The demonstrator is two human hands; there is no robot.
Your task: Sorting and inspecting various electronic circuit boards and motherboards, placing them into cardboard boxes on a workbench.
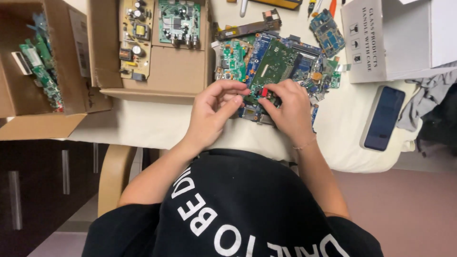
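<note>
Both hands meet over a pile of circuit boards (281, 62) at the tabletop's (143, 126) centre: the left hand (214, 107) curls with fingers pinched together, and the right hand (288, 107) pinches a small red component (264, 92) on the green board (273, 64). A dark phone (384, 118) lies at three o'clock, and an open cardboard box (157, 71) holding boards at ten o'clock.

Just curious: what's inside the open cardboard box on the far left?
The cardboard box holds green circuit boards stacked on edge against its right wall. Its flap and walls hide anything lying deeper or beneath them.
</note>
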